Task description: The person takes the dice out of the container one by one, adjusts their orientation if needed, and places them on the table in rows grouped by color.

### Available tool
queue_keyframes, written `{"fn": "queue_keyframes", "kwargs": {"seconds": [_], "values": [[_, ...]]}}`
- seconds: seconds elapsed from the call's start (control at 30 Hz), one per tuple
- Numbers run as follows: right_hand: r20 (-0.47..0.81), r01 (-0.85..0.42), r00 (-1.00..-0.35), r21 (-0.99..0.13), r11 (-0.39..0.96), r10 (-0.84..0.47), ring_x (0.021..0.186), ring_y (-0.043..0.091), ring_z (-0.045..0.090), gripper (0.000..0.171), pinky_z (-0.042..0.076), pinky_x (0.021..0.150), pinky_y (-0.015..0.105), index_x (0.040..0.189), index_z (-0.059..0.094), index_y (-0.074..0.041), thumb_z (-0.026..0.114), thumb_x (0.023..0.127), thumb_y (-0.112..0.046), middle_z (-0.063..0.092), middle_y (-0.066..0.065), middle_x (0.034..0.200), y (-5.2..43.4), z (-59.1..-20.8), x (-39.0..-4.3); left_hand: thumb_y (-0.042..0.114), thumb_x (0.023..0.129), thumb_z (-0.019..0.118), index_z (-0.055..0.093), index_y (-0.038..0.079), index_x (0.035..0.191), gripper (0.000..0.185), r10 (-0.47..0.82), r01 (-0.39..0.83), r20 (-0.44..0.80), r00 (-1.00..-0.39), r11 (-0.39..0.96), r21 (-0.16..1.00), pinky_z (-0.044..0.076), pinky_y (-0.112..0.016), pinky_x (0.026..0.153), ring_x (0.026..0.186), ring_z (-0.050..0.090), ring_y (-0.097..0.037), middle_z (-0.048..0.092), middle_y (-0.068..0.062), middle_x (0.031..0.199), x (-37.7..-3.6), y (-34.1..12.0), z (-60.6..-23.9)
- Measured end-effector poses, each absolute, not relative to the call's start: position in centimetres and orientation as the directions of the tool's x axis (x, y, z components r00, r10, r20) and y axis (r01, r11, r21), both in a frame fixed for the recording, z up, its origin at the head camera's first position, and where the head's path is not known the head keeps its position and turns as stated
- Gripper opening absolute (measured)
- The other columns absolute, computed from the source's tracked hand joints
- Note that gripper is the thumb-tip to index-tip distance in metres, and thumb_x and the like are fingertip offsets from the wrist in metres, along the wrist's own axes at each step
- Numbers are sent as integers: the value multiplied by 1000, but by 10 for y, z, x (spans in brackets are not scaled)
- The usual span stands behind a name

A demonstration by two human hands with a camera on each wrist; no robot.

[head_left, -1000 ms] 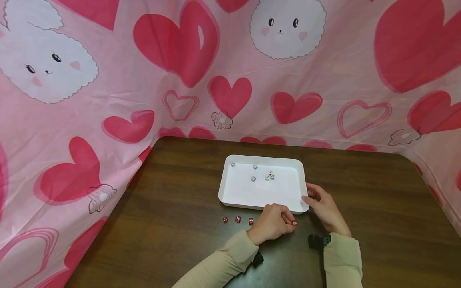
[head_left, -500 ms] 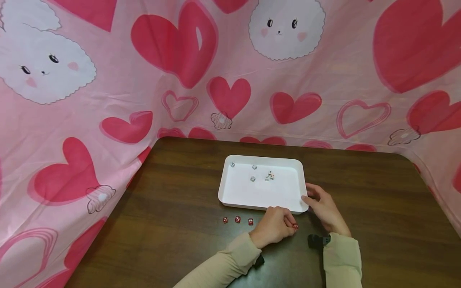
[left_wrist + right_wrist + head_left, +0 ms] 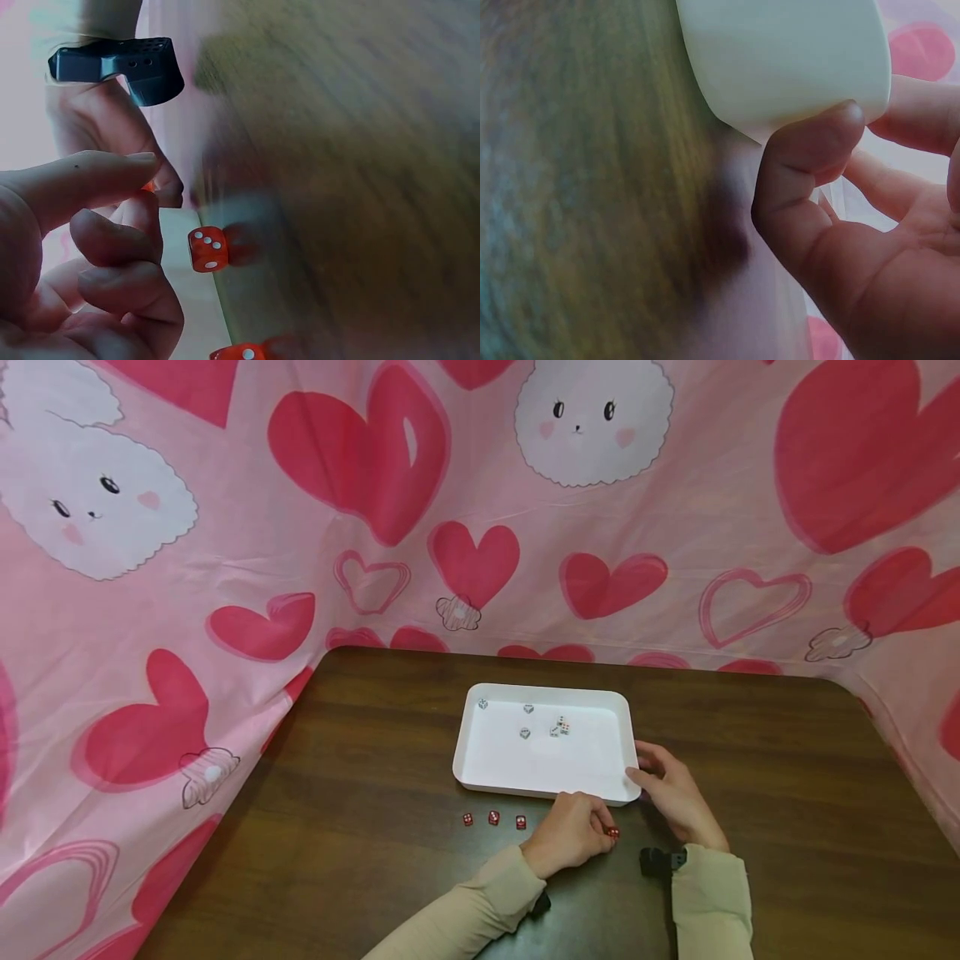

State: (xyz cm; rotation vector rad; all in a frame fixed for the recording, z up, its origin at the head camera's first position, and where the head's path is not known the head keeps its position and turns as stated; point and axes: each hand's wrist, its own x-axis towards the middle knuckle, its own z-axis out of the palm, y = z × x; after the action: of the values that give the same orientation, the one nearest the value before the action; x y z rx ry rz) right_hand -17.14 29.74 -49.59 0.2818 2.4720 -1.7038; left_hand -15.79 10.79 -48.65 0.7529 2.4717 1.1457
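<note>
My left hand (image 3: 567, 833) is just in front of the white tray (image 3: 517, 768), pinching a red die (image 3: 613, 832) between thumb and index finger. The left wrist view shows only a sliver of that die (image 3: 149, 186) between the fingertips, with the other fingers curled below. At the tray's front right corner, my right hand (image 3: 678, 797) holds the rim. Seen from the right wrist, the thumb (image 3: 817, 139) presses on the corner of the tray (image 3: 787, 60) while the other fingers lie along its side. Several pale dice (image 3: 525, 733) lie inside the tray, toward its back.
Left of my left hand, a red die (image 3: 468, 819), a second red die (image 3: 493, 817) and a third red die (image 3: 521, 822) stand in a row on the brown wooden table (image 3: 360, 860). A pink heart-print cloth (image 3: 420, 585) hangs behind and beside the table.
My left hand has shifted slightly toward me with the red die in its fingers, then stayed almost still. The right hand and the tray hold their places.
</note>
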Motion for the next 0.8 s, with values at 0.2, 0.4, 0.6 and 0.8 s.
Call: {"fn": "queue_keyframes", "kwargs": {"seconds": [0.2,0.4,0.6,0.8], "values": [[-215,231,-973,-909,346,83,100,26,57,56,51,75,24,146,33,-1,56,98,-18,47,28,134,297,-497,-172,10,76,78,72,12,77,7,588,365,-55,-807,569,737,39,-12,47,45,47,5,61,9,55,-158,108,-488],[-216,228,-974,-913,339,73,103,27,57,56,51,76,23,147,32,-1,55,98,-18,46,28,136,298,-499,-173,11,77,78,72,13,78,7,588,380,-56,-807,590,713,39,-12,49,47,48,4,60,10,55,-158,109,-488],[-218,230,-973,-913,337,71,104,27,56,57,51,76,24,147,32,-1,55,98,-19,46,28,136,298,-499,-173,12,77,78,71,13,78,7,582,388,-55,-811,606,695,38,-12,49,47,47,3,59,10,54,-158,110,-489],[-211,225,-974,-913,339,79,101,27,56,56,51,75,23,146,33,-1,55,98,-18,47,28,134,298,-499,-173,14,77,79,71,14,78,8,579,385,-78,-811,631,674,38,-13,50,48,47,1,58,10,54,-157,111,-490]]}}
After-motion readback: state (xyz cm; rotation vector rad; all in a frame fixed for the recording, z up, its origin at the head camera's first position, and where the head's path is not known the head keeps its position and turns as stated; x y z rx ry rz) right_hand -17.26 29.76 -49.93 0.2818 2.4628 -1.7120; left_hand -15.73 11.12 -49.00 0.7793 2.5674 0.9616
